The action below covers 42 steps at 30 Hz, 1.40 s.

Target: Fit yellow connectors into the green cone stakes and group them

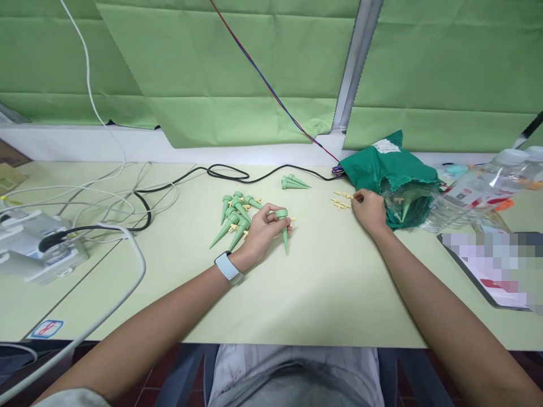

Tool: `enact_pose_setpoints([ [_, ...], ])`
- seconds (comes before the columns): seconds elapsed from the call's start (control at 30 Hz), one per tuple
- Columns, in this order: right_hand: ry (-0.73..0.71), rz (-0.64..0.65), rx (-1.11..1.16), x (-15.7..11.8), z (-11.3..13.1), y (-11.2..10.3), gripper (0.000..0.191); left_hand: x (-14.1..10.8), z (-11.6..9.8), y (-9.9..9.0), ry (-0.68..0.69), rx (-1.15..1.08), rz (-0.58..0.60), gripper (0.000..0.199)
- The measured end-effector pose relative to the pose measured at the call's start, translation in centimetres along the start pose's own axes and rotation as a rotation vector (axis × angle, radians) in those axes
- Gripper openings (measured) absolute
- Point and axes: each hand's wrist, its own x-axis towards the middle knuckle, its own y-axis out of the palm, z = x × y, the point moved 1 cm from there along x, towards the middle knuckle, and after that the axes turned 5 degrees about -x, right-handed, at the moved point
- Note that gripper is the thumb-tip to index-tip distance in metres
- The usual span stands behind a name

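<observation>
My left hand (265,230) is closed around a green plastic watering spike (283,226), its cap up and its tip pointing down, with a small yellow valve sticking out at its side. To the right, my right hand (370,208) rests on the table, its fingertips pinched on the end of a small yellow valve (347,195). Several more yellow valves (339,204) lie just left of those fingers. Beside my left hand is a pile of green spikes (235,217), some with yellow valves fitted. A few loose green spikes (294,181) lie farther back.
An open green bag (382,169) with spikes inside stands behind my right hand. Clear plastic bottles (479,186) and a tablet (492,271) are at the right. Power strips (46,249) and tangled cables (136,195) occupy the left. Green blinds (237,73) hang behind.
</observation>
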Motion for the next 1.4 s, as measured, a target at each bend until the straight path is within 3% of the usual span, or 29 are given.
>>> enact_pose_setpoints([
  [0.17, 0.003, 0.009, -0.006, -0.1, 0.1, -0.1, 0.022, 0.1, 0.2, -0.2, 0.005, 0.017, 0.01, 0.032],
  [0.27, -0.03, -0.064, 0.049, -0.1, 0.4, -0.4, 0.03, 0.0, 0.1, -0.1, -0.003, 0.021, 0.01, 0.032],
  [0.4, -0.145, -0.131, 0.227, -1.4, 3.0, -1.6, 0.026, 0.0, -0.1, -0.1, -0.034, 0.018, -0.023, 0.036],
  [0.47, -0.229, -0.054, 0.38, -3.2, 5.5, -2.3, 0.024, 0.1, 0.0, -0.2, -0.033, 0.022, -0.025, 0.038],
  [0.53, -0.269, 0.171, 0.605, -5.6, 8.3, -2.9, 0.024, 0.2, 0.2, -0.3, -0.024, 0.034, -0.009, 0.038],
  [0.63, -0.158, 0.607, 0.961, -9.0, 11.7, -2.9, 0.029, 0.3, 0.6, -0.5, 0.0, 0.074, 0.04, 0.037],
  [0.7, -0.077, 0.702, 1.118, -10.4, 12.8, -2.5, 0.033, 0.4, 0.7, -0.5, 0.023, 0.118, 0.061, 0.037],
  [1.03, 0.039, 0.682, 1.237, -10.0, 12.6, -2.2, 0.032, 0.0, 0.4, 0.1, 0.076, 0.259, 0.042, 0.041],
  [1.13, 0.054, 0.702, 1.259, -9.9, 12.8, -2.6, 0.03, -0.1, 0.6, 0.2, 0.029, 0.175, 0.038, 0.041],
  [1.27, -0.042, 0.603, 1.175, -9.9, 12.9, -3.2, 0.023, -0.4, 0.6, 0.5, -0.048, 0.029, 0.055, 0.035],
  [1.4, 0.171, 0.774, 1.28, -10.0, 12.9, -3.3, 0.022, -0.8, 0.1, 0.8, 0.057, 0.187, -0.007, 0.039],
])
